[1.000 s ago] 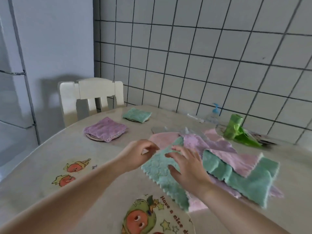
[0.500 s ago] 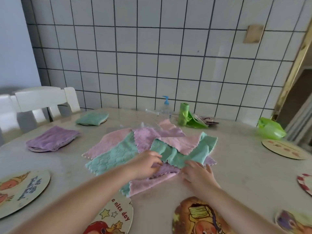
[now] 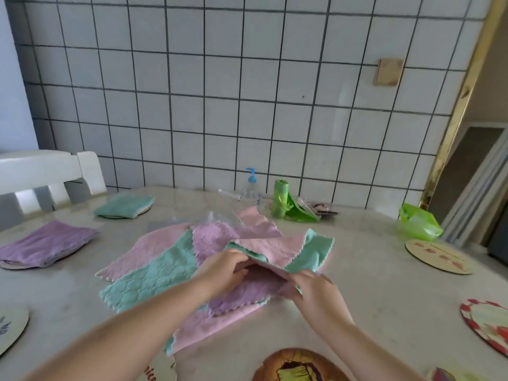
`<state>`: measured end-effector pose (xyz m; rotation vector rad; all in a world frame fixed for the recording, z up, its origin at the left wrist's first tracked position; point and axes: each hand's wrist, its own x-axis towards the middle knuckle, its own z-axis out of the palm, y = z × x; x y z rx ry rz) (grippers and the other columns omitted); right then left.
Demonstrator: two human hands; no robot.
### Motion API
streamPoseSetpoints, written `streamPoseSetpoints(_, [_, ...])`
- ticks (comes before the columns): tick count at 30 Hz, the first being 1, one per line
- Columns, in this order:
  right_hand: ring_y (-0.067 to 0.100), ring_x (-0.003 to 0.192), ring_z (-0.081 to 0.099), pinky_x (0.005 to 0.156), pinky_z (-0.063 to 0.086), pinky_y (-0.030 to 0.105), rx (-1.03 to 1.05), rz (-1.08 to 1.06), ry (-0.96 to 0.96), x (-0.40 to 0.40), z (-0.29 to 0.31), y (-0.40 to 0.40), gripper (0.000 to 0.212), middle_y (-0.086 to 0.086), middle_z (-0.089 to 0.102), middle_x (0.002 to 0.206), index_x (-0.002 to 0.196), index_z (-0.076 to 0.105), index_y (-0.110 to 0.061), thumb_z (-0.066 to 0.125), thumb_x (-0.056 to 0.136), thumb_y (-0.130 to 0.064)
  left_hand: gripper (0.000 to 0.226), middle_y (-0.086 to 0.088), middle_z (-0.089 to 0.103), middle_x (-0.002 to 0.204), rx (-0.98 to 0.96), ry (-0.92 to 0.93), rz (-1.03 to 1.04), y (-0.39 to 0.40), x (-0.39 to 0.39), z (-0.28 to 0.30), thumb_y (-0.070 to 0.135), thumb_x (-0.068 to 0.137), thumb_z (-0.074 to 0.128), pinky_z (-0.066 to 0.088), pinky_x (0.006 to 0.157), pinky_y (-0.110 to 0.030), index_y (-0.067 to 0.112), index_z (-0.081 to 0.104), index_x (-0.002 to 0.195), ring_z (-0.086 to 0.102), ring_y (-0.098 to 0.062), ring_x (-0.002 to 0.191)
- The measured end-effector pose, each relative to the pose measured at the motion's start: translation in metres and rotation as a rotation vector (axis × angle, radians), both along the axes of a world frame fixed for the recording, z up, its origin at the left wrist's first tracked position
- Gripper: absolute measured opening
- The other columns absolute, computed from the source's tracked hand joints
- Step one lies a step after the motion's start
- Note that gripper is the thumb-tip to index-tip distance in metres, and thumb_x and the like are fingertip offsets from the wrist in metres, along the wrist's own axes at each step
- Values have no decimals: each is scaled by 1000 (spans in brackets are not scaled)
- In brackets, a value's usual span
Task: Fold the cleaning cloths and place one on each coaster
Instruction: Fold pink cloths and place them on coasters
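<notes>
Over the cloth pile (image 3: 176,270), left hand (image 3: 225,273) and right hand (image 3: 316,295) grip a pink cloth (image 3: 275,250).

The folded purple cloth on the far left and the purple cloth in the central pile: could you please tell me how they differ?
The folded purple cloth is folded into a compact stack; the pile's purple cloth lies unfolded. The folded one sits on a coaster, alone; the other rests partly under the other cloths, by the left hand and right hand. Both are the same lilac, textured fabric.

"nice" on near coaster (image 3: 160,373)
</notes>
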<state>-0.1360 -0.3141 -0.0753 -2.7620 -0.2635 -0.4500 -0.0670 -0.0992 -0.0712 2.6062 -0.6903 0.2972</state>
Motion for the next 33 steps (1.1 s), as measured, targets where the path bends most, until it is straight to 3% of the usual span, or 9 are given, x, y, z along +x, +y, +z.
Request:
streamPoseSetpoints(3, [20, 98, 60, 79, 44, 29, 105, -33, -74, 7, 28, -4, 28, -9, 60, 108, 111, 62, -27, 55, 86, -17, 25, 10, 65, 107, -107, -104, 29, -5, 3, 23, 16, 85, 54, 47, 80, -26, 26, 66, 104, 60, -12, 99])
streamPoseSetpoints(8, [15, 119, 51, 98, 42, 28, 135, -26, -294, 15, 95, -5, 55, -11, 44, 139, 137, 45, -22, 48, 85, -3, 46, 20, 56, 117, -230, -281, 56, -9, 0, 83, 3, 82, 48, 40, 97, -19, 26, 62, 119, 54, -4, 105])
streamPoseSetpoints(11, [17, 112, 52, 90, 43, 30, 128, -32, -387, 13, 133, -6, 57, -7, 55, 126, 132, 47, -25, 45, 81, 0, 41, 6, 66, 114, -280, -415, 21, -2, -6, 119, -1, 78, 50, 43, 97, -27, 19, 69, 109, 56, -13, 108])
streamPoseSetpoints(15, [20, 106, 52, 78, 37, 27, 82, -99, -407, 8, 172, -23, 48, -4, 62, 110, 126, 47, -23, 46, 83, -3, 32, 11, 66, 100, -295, -470, 63, 23, -18, 155, 4, 82, 53, 41, 79, -24, 23, 67, 104, 55, -10, 97])
streamPoseSetpoints(19, [25, 101, 55, 83, 44, 32, -209, -185, -385, 5, 196, -35, 34, 0, 60, 107, 113, 60, -21, 47, 84, -8, 13, 15, 63, 92, -312, -415, 144, 45, -32, 177, 26, 89, 56, 42, 67, -25, 30, 57, 102, 56, -7, 76])
streamPoseSetpoints(23, [28, 84, 58, 70, 48, 32, -333, -266, -305, -1, 206, -37, 23, 3, 59, 95, 102, 58, -18, 44, 85, -10, 15, 16, 60, 80, -104, -490, 161, 59, -41, 186, 43, 90, 54, 42, 62, -26, 29, 59, 91, 54, -10, 69])
streamPoseSetpoints(28, [28, 76, 53, 62, 39, 30, -308, -334, -223, -2, 207, -43, 20, 6, 56, 82, 105, 51, -17, 35, 95, -22, 57, 5, 60, 67, 250, -554, 95, 76, -35, 183, 68, 77, 27, 44, 58, -29, 20, 58, 75, 56, -18, 64])
streamPoseSetpoints(30, [28, 81, 57, 67, 45, 31, -202, -325, -185, 3, 203, -49, 22, 6, 62, 89, 106, 55, -21, 36, 95, -25, 46, 10, 57, 69, 273, -541, 52, 79, -33, 178, 61, 82, 36, 44, 61, -29, 21, 58, 76, 54, -14, 66])
streamPoseSetpoints(33, [29, 92, 60, 76, 49, 33, -83, -283, -146, 15, 199, -59, 25, 6, 67, 103, 104, 62, -25, 43, 90, -17, 14, 14, 49, 69, 91, -475, 24, 73, -26, 177, 29, 90, 56, 42, 65, -30, 21, 59, 78, 49, -11, 71])
